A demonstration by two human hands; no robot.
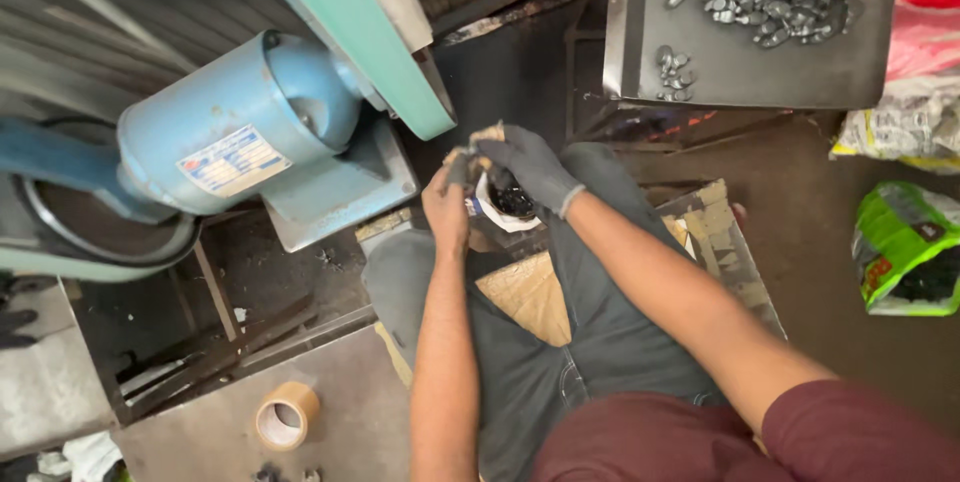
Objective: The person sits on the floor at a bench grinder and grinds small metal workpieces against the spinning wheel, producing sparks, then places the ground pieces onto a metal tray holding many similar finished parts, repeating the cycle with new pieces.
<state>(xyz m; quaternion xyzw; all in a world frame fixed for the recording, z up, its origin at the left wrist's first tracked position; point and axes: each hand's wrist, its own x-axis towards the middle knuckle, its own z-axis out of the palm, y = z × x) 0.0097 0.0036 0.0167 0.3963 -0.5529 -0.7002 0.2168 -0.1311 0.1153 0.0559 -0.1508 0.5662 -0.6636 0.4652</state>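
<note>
L hand [446, 204] bare, R hand [528, 167] gloved, fingers curled

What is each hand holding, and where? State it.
Both hands hold a small bag of dark pieces at its open top: the bare left hand on the left edge, the gloved right hand over the rim.

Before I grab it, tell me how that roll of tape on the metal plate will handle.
The roll of tape lies flat on the metal plate, so it probably won't roll unless tipped on edge. Its hollow core suggests it is light and easy to hook with fingers. The smooth plate may let it slide when pushed.
</note>
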